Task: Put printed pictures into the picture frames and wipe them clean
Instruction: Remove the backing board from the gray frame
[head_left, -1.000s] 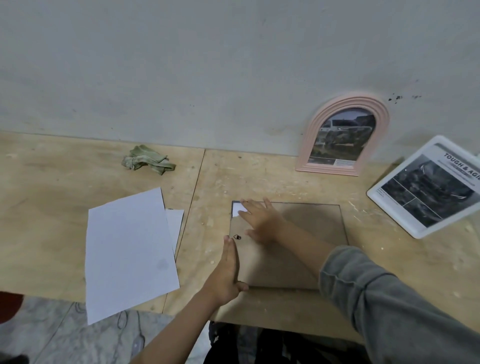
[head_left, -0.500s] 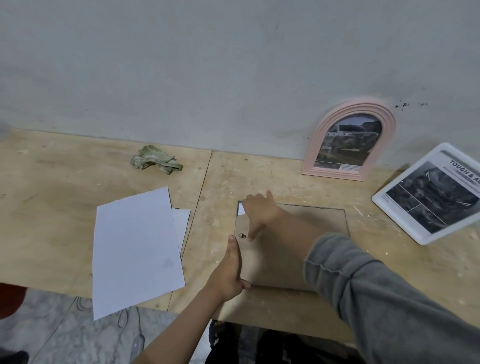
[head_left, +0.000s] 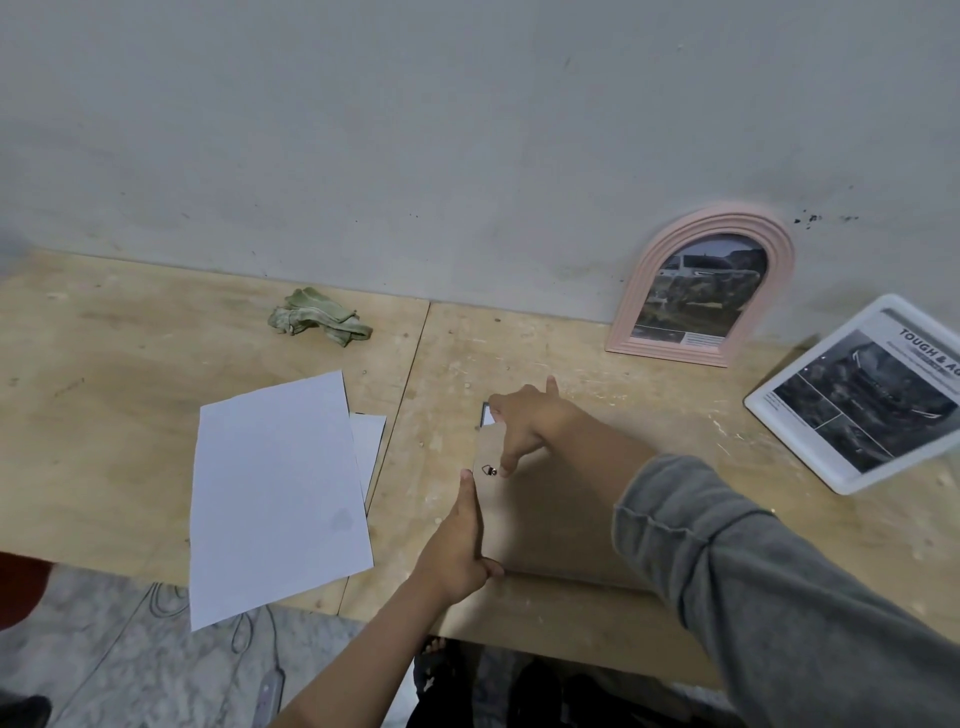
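We have the rectangular frame face-down on the plywood bench (head_left: 545, 353), brown fibreboard backing (head_left: 550, 514) up, so the print can go in from behind. Our left hand (head_left: 457, 551) lies flat along the backing's left edge, fingers straight, thumb hooked at the near corner: a stop so the board can't slide left. Our right hand (head_left: 524, 426) presses down at the far-left corner, fingers extended, one fingertip beside the small metal hanger ring (head_left: 488, 470); nothing is gripped. A white paper corner (head_left: 488, 415) shows there, so the backing likely isn't seated. Spare white sheets (head_left: 275, 493) lie to the left, and the crumpled green cloth (head_left: 317, 317) waits by the wall for wiping. The pink arched frame (head_left: 701, 286) and white rectangular frame (head_left: 857, 395) already hold prints.
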